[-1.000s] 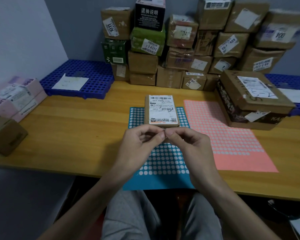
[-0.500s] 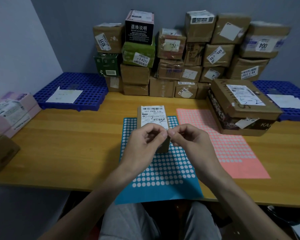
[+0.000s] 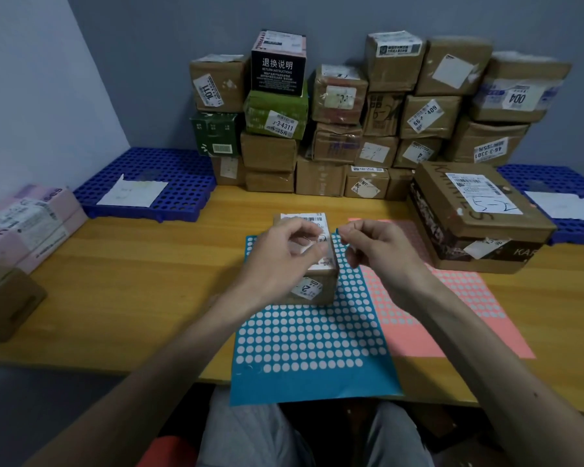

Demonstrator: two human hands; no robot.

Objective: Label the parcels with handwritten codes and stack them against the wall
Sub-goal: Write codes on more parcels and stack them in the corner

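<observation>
The small parcel [image 3: 317,288] sits on the far end of the blue dot sheet [image 3: 311,348], about midway along the desk [image 3: 132,291] and well short of the stack of parcels [image 3: 351,123] lined up against the wall at the back edge. It carries a printed label on top and a smaller tag with a handwritten mark on its near face.

The left hand [image 3: 280,257] hangs over the parcel's top with fingers curled. Whether it grips the box, pinches something pale, or only hovers, I cannot tell. The right hand [image 3: 375,246] is just beside the parcel's right side, thumb and forefinger pressed together on a tiny blue sliver [image 3: 337,231] — probably a dot off the sheet, though it is too small to be sure.

The parcel looks like a stiff cardboard carton, small enough for one hand and likely light. Its taped faces may be a little slick, so the sounder hold is across the two bare side walls, low down, thumb on one and fingers on the other — leaving top label and front tag uncovered. It should keep its shape under a firm squeeze.
</observation>
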